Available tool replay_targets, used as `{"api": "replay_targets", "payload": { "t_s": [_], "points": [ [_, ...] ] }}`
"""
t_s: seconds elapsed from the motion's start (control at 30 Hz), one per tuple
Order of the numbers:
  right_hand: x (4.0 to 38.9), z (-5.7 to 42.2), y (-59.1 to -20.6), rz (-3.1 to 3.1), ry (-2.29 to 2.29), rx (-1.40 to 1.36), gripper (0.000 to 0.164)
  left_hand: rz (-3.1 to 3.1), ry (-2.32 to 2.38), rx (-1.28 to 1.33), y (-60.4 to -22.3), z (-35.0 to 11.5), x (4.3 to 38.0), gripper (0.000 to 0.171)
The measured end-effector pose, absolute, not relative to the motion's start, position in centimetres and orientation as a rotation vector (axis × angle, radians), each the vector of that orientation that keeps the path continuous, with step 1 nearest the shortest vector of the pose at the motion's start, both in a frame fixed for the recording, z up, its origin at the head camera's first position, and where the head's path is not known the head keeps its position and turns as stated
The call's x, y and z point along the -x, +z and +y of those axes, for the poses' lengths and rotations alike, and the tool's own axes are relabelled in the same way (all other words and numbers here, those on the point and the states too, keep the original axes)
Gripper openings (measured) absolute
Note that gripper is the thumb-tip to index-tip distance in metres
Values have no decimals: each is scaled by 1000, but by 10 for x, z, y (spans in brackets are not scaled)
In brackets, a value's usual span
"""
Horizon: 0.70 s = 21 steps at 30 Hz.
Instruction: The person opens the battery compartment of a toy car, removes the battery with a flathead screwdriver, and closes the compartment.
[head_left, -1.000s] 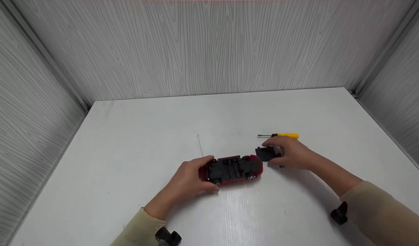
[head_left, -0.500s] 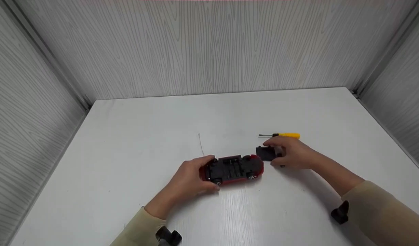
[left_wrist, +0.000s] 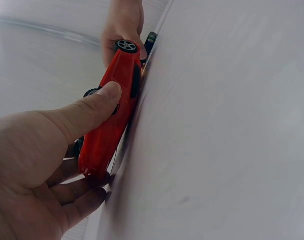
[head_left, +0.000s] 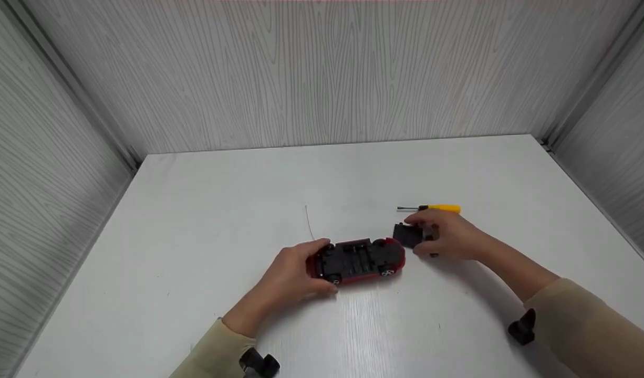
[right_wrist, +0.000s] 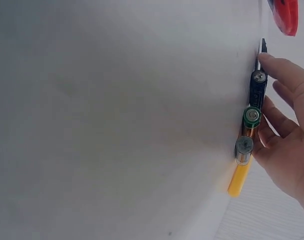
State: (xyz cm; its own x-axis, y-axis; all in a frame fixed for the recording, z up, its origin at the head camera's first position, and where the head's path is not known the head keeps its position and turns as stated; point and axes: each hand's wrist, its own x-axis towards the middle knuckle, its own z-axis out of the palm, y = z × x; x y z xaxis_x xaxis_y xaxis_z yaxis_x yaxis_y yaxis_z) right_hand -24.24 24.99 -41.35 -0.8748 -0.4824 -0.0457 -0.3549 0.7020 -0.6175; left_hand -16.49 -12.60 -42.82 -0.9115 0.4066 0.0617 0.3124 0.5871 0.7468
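A red toy car (head_left: 361,260) lies upside down on the white table, its black underside facing up. My left hand (head_left: 290,270) grips its left end, thumb along the near side and fingers around the far side. In the left wrist view the thumb presses on the red body (left_wrist: 109,127). Just right of the car, my right hand (head_left: 450,233) holds a flat black plastic cover (head_left: 407,235) between thumb and fingers. Several batteries (right_wrist: 251,116) lie in a row beside the right fingers in the right wrist view, partly hidden by the hand in the head view.
A screwdriver with a yellow handle (head_left: 445,208) lies just beyond the right hand, its shaft pointing left. One thin wire (head_left: 308,220) runs from the car toward the back. A grey wood-grain panel (head_left: 322,73) stands behind the table, with others at both sides.
The black cover has turned slightly in the right hand, its right side tipping toward the near edge. The left hand and the car stay put.
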Motion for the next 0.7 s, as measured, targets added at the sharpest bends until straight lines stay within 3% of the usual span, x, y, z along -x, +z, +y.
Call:
{"api": "replay_targets", "payload": {
  "t_s": [0.23, 0.7],
  "points": [
    [241, 253, -411, 2728, -1059, 806, 54, 2697, 1243, -629, -427, -125, 164, 92],
    [227, 249, -400, 2724, -1181, 881, 69, 2704, 1233, -635, -428, -126, 165, 93]
  ]
}}
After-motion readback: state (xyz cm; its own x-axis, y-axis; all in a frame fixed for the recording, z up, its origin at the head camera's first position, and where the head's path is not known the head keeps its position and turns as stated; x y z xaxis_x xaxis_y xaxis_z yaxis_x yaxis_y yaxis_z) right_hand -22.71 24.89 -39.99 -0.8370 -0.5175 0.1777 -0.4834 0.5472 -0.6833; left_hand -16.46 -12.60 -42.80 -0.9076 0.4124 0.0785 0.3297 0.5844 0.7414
